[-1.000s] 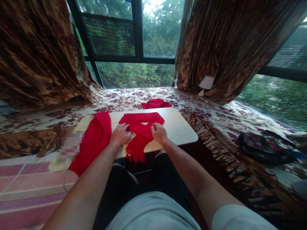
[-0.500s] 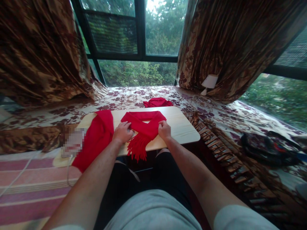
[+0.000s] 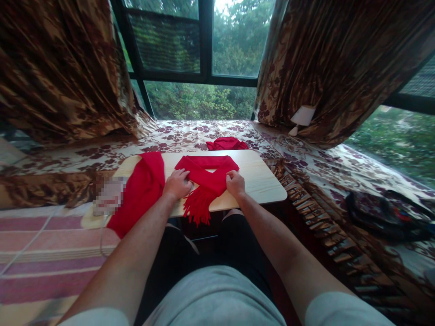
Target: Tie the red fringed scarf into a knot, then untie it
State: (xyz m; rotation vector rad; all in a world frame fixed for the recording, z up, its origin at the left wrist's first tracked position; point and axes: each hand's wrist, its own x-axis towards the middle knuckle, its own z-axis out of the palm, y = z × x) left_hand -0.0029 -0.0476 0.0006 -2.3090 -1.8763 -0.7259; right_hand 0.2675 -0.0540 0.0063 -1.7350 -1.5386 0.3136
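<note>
A red fringed scarf (image 3: 212,182) lies folded on a small pale wooden table (image 3: 263,183), its ends crossed at the front and its fringe hanging over the near edge. My left hand (image 3: 178,183) rests on the scarf's left side, fingers stretched over the cloth and thumb apart. At the right side, my right hand (image 3: 235,183) is closed with its fingers bent, pinching the scarf's edge. Left of my left hand, another red cloth (image 3: 141,192) drapes off the table's near edge.
Beyond the table, a crumpled red cloth (image 3: 227,143) lies on the floral-covered ledge (image 3: 190,131). A white lamp (image 3: 303,116) stands at the back right. One black bag (image 3: 377,217) sits at right. A blurred-out item (image 3: 109,197) with a cable is on the table's left end.
The view has shifted slightly, moving everything a little rightward. My left hand's fingers look more stretched out over the scarf. The right hand keeps its pinch, and the scarf's folded shape stays the same.
</note>
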